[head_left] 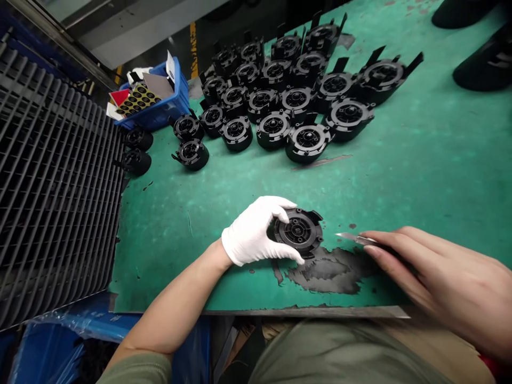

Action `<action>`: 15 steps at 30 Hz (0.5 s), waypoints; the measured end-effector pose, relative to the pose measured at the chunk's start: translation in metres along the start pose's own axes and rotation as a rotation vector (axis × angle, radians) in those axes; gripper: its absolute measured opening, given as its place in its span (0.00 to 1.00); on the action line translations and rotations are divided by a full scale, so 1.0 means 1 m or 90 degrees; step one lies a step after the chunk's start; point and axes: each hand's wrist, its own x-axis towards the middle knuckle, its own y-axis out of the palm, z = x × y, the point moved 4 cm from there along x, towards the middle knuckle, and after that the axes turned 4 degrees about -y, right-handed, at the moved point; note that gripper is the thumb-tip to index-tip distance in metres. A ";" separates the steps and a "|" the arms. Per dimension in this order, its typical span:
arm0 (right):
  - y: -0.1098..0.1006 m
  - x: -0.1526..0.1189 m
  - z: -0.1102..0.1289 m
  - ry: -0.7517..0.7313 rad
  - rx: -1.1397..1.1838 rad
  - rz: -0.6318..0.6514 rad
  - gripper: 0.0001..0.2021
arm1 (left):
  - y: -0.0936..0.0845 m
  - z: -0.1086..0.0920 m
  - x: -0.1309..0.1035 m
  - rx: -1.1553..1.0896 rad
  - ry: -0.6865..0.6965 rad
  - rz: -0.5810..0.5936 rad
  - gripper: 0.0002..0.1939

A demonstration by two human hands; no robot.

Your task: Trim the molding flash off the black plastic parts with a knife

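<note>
A green mat [420, 160] covered the bench, with a crowd of black round housings [288, 90] at its far side. Near the front edge, the gloved left hand [256, 230] gripped one black housing [300, 232], lying flat, open face up. The bare right hand [444, 282] pinched a small blade [354, 238], its long axis pointing left toward the housing.

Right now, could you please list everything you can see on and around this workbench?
Round plastic part: one, black, near bench edge, held by the gloved hand.
Blade: one, silver, under the bare hand's fingertips.
Batch of round parts: roughly two dozen, black, far side of the mat.
Bin: one, blue, far left, holding printed sheets.
Mat: one, green, worn through near the front.
Slatted rack: one, dark, left of the bench.
Shoes: two, black, top right.
Left hand: white glove, gripping the part.
Right hand: bare, on the blade.
</note>
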 end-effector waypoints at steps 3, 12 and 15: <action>-0.004 0.004 -0.001 -0.050 -0.006 0.003 0.14 | 0.000 -0.004 -0.001 -0.043 -0.041 0.015 0.37; -0.013 0.027 -0.001 -0.094 -0.010 -0.049 0.14 | 0.000 0.000 -0.001 0.025 -0.175 0.036 0.67; -0.011 0.033 0.003 -0.118 0.001 -0.052 0.15 | 0.009 0.000 0.003 0.147 -0.157 0.092 0.66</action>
